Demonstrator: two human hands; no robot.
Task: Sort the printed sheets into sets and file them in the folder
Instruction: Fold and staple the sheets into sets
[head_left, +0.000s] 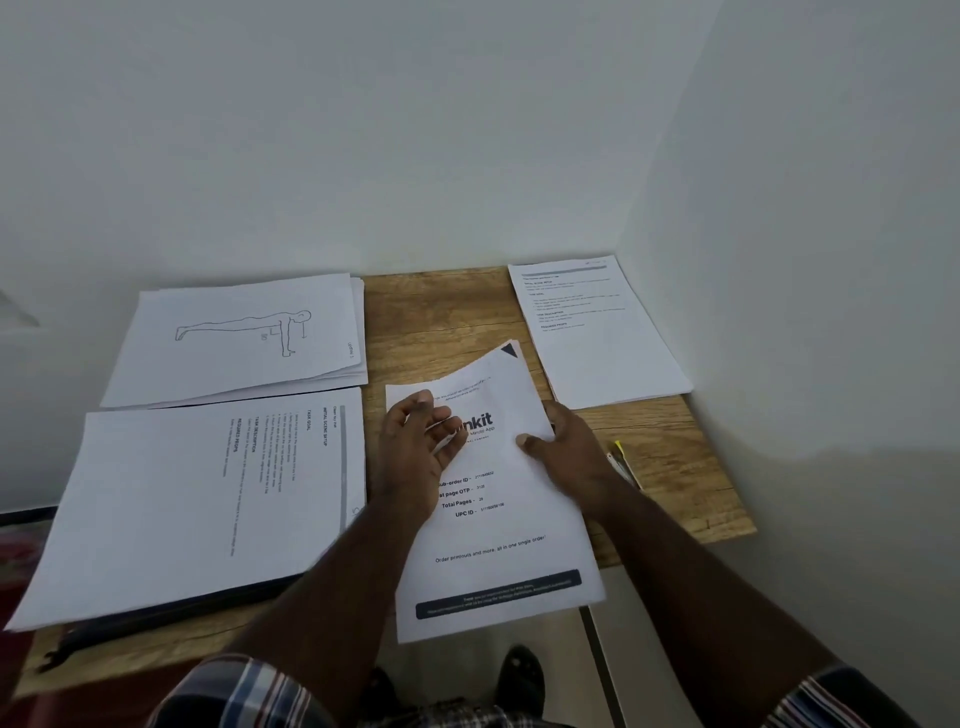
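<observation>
A stack of printed sheets topped by an order cover page (498, 540) lies in the middle of the wooden table (436, 322), overhanging its front edge. My right hand (566, 452) grips the stack's right edge, thumb on top, with the upper right corner lifted and curled. My left hand (415, 457) hovers over the stack's left side, fingers spread and lightly bent. A set of text sheets (197, 504) rests on a dark folder (171, 613) at the left. Behind it lies a pile with a plank-pose drawing (239, 338). Another text set (597, 332) sits at the back right.
White walls close in the table at the back and right. A yellow-tipped pen or marker (623, 462) lies right of my right hand. My shoes (519, 675) and the floor show below the table's front edge. A dark strip and red fabric sit at the far left.
</observation>
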